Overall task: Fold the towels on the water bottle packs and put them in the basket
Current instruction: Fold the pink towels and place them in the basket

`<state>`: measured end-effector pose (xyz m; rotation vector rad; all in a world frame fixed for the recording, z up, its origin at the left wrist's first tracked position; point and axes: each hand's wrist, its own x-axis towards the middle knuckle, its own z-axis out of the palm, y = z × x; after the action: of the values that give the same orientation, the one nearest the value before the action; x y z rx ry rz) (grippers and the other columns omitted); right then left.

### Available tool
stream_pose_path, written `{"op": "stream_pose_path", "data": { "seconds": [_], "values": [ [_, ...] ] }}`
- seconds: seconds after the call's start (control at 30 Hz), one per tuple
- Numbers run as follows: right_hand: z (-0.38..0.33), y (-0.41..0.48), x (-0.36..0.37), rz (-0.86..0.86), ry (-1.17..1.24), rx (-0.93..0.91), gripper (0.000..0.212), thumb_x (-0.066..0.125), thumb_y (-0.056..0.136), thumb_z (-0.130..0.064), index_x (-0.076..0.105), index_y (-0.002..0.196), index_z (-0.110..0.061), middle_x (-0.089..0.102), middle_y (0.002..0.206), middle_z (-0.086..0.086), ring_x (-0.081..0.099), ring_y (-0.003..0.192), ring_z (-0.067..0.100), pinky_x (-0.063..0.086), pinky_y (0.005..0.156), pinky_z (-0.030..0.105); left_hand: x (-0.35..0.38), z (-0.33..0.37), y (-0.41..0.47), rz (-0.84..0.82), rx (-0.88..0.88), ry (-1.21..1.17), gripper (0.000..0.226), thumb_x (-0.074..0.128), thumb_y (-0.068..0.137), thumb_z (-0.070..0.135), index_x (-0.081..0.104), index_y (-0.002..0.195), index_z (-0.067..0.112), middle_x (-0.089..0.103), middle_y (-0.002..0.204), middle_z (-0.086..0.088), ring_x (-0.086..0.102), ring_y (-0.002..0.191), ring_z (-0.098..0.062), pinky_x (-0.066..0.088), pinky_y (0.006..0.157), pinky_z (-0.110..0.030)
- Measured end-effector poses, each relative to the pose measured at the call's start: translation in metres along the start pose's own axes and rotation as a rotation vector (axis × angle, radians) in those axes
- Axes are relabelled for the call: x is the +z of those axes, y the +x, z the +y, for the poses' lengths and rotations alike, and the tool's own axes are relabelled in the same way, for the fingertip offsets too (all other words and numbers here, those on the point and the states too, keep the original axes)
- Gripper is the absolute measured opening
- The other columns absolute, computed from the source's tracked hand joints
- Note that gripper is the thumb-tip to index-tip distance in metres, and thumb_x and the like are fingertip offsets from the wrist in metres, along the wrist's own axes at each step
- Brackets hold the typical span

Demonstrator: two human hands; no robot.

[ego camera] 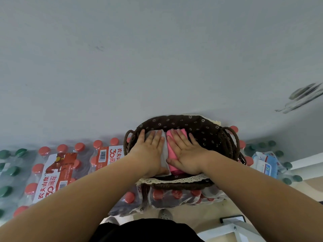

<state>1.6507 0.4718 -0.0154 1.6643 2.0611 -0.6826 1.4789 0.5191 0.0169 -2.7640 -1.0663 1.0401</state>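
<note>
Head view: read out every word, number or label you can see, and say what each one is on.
"农夫山泉", "30周年": left label, on a red-capped pack.
"农夫山", "30周", both cut off: second label, beside the basket.
Barcode digits and small print on both labels: too small to read.
Blue label, far right: too blurred to read.

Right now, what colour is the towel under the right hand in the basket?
Pink. The head view shows the towel under the right hand, inside the basket.
</note>
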Motion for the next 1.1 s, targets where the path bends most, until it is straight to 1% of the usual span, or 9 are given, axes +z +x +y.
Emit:
{"op": "stream_pose_path", "data": {
  "seconds": [0.17,0.3,0.47,0.6,0.73,0.9,1.0,1.07,1.1],
  "values": [
    [-0.001,-0.003,-0.004,0.001,-0.002,-0.003,0.082,0.015,0.097,-0.067,-0.029,0.150,-0.022,-0.047,0.149,-0.001,-0.043,0.138,0.017,-0.018,0.119,0.051,-0.003,0.000,-0.004,-0.015,-0.002,0.006,0.112,0.023,0.083,0.084,-0.021,0.152,0.008,-0.028,0.159,-0.014,-0.021,0.149,-0.031,-0.010,0.117,-0.059],
    [-0.002,-0.012,-0.012,0.059,-0.002,-0.005,0.077,0.011,0.098,-0.065,-0.022,0.154,-0.022,-0.035,0.158,0.000,-0.033,0.145,0.016,-0.015,0.119,0.053,-0.009,0.001,-0.010,0.017,0.003,0.014,0.109,0.025,0.085,0.081,-0.015,0.154,0.007,-0.021,0.162,-0.015,-0.014,0.151,-0.032,-0.007,0.119,-0.059],
    [-0.018,-0.029,-0.016,0.175,0.058,0.086,0.073,0.010,0.100,-0.062,-0.012,0.157,-0.022,-0.023,0.163,-0.002,-0.022,0.150,0.016,-0.015,0.120,0.053,-0.012,0.002,-0.025,0.138,0.037,-0.065,0.101,0.026,0.089,0.075,-0.006,0.156,0.006,-0.007,0.164,-0.016,-0.002,0.152,-0.033,0.000,0.120,-0.058],
    [-0.033,-0.050,-0.012,0.308,0.115,0.222,0.069,0.018,0.102,-0.058,-0.001,0.159,-0.023,-0.012,0.166,-0.003,-0.013,0.152,0.014,-0.011,0.121,0.053,-0.007,-0.001,-0.044,0.319,0.132,-0.099,0.090,0.033,0.093,0.065,0.007,0.156,0.007,0.004,0.164,-0.016,0.007,0.150,-0.035,0.007,0.120,-0.058],
    [-0.061,-0.081,-0.008,0.516,0.226,0.392,0.063,0.024,0.103,-0.055,0.014,0.159,-0.028,0.003,0.167,-0.003,-0.001,0.154,0.018,-0.003,0.123,0.051,-0.007,-0.008,-0.068,0.518,0.277,-0.229,0.072,0.040,0.093,0.060,0.034,0.149,0.015,0.026,0.159,-0.012,0.025,0.145,-0.032,0.022,0.117,-0.055],
    [-0.119,-0.131,0.017,0.838,0.372,0.631,0.054,0.032,0.100,-0.047,0.040,0.150,-0.029,0.035,0.159,0.002,0.025,0.148,0.023,0.018,0.121,0.050,0.007,-0.017,-0.099,0.676,0.543,-0.378,0.062,0.046,0.090,0.059,0.051,0.138,0.019,0.045,0.148,-0.009,0.045,0.132,-0.028,0.040,0.106,-0.046],
    [-0.155,-0.172,0.049,0.908,0.377,0.771,0.050,0.035,0.101,-0.039,0.048,0.146,-0.022,0.044,0.151,0.006,0.040,0.138,0.026,0.029,0.116,0.042,0.024,-0.001,-0.107,0.765,0.764,-0.494,0.056,0.051,0.085,0.054,0.065,0.120,0.012,0.061,0.126,-0.011,0.058,0.112,-0.030,0.048,0.095,-0.043],
    [-0.179,-0.202,0.076,0.887,0.381,0.891,0.049,0.037,0.100,-0.038,0.051,0.144,-0.019,0.045,0.150,0.010,0.043,0.133,0.029,0.034,0.111,0.043,0.035,0.018,-0.116,0.790,0.882,-0.566,0.047,0.057,0.086,0.048,0.068,0.109,0.009,0.063,0.114,-0.011,0.060,0.102,-0.030,0.050,0.089,-0.045],
    [-0.192,-0.217,0.092,0.857,0.401,0.953,0.050,0.038,0.100,-0.039,0.050,0.144,-0.019,0.044,0.151,0.011,0.043,0.134,0.030,0.035,0.111,0.045,0.041,0.029,-0.122,0.760,0.925,-0.573,0.046,0.057,0.086,0.047,0.068,0.108,0.008,0.063,0.112,-0.010,0.060,0.101,-0.030,0.049,0.088,-0.046]
  ]
}}
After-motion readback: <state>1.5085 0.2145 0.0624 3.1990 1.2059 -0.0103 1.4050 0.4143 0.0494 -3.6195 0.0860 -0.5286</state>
